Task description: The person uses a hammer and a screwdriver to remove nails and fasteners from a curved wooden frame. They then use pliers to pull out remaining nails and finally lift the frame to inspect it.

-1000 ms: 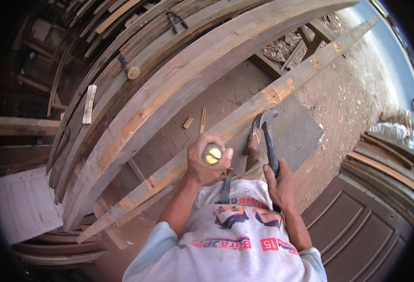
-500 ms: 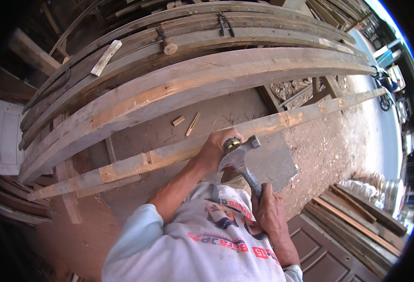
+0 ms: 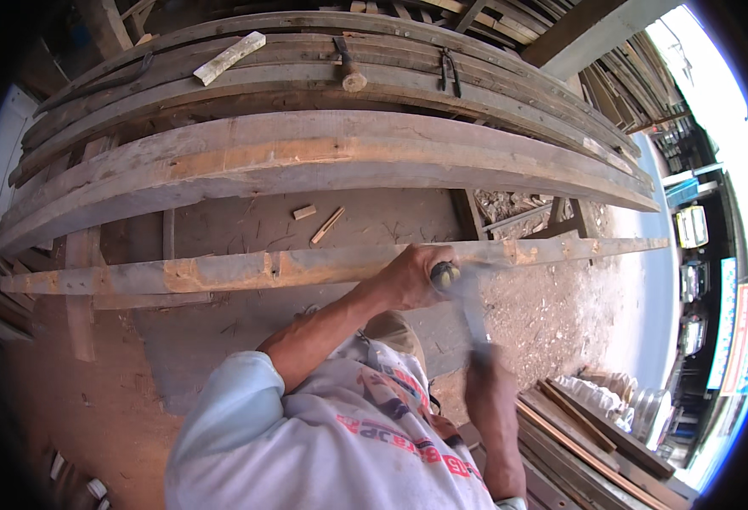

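Observation:
My left hand (image 3: 412,276) is closed around a tool with a yellow-and-black handle (image 3: 444,274). Only the butt end of that handle shows; what lies below my fist is hidden. Just behind the fist runs a long narrow plank (image 3: 323,265), with rough orange-brown patches along its edge. Smeared by motion, my right hand (image 3: 489,382) grips a claw hammer (image 3: 474,319) by its handle. The hammer's blurred head is beside the butt of the tool; whether they touch I cannot tell.
Beyond the plank lies a thick beam (image 3: 306,157). Farther back, old boards carry a mallet-like tool (image 3: 353,78), pincers (image 3: 450,72) and a pale wood piece (image 3: 229,58). Small offcuts (image 3: 328,224) lie between beam and plank. Stacked timber (image 3: 595,425) is at my right.
My view has turned, so the beams lie more level. The hammer's head has swung from in front of my left fist to its right side. My left hand keeps its hold.

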`<state>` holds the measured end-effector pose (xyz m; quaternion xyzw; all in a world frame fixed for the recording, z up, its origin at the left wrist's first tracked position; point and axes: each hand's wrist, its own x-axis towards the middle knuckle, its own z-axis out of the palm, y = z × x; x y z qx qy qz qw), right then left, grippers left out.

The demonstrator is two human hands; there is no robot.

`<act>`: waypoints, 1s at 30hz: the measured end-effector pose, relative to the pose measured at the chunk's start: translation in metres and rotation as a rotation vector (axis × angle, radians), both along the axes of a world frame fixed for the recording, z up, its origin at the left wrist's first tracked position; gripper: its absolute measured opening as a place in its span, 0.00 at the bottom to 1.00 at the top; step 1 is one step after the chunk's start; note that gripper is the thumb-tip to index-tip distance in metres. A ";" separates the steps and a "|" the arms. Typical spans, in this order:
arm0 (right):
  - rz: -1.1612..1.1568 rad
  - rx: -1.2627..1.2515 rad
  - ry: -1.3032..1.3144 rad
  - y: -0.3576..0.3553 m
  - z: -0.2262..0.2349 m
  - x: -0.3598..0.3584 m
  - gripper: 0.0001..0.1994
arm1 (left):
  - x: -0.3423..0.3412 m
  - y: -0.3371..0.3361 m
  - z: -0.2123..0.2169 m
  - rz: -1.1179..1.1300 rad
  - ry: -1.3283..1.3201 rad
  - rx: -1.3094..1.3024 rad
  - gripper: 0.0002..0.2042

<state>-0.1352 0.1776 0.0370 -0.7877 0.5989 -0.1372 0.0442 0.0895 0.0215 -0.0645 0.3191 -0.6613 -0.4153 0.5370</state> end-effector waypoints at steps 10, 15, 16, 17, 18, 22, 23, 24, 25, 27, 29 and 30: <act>0.253 -0.557 -1.251 -0.004 0.120 0.024 0.10 | 0.011 -0.001 0.001 -0.005 -0.015 0.030 0.11; -0.397 0.392 0.087 0.011 0.013 0.046 0.12 | 0.003 -0.004 -0.002 -0.072 0.031 0.039 0.11; -0.446 0.508 -0.054 0.004 0.011 0.059 0.13 | 0.008 0.004 -0.005 -0.069 0.010 0.078 0.11; -0.491 0.598 -0.197 -0.006 0.013 0.066 0.14 | 0.013 0.006 -0.004 -0.066 -0.007 0.092 0.11; -0.490 0.509 -0.304 0.008 0.016 0.062 0.14 | 0.014 0.012 -0.002 -0.059 -0.023 0.129 0.11; -0.286 -0.117 -0.957 0.016 0.040 0.054 0.09 | 0.012 0.000 0.007 -0.007 -0.039 0.139 0.11; -0.166 -0.302 -0.968 0.008 0.046 0.049 0.11 | 0.012 0.001 0.006 -0.004 -0.050 0.158 0.11; -0.146 -0.430 -1.066 0.002 0.056 0.053 0.14 | 0.013 0.001 0.008 -0.004 -0.062 0.178 0.12; -0.131 -0.518 -1.180 -0.003 0.062 0.054 0.15 | 0.014 0.001 0.010 -0.002 -0.074 0.198 0.12; -0.085 -0.549 -1.281 -0.010 0.059 0.042 0.14 | 0.019 0.001 0.016 -0.015 -0.114 0.171 0.12; -0.170 -0.530 -1.140 -0.021 0.037 0.030 0.13 | 0.018 0.000 0.023 -0.058 -0.120 0.147 0.13; -0.209 -0.515 -1.078 -0.029 0.021 0.025 0.12 | 0.019 0.001 0.026 -0.082 -0.113 0.140 0.14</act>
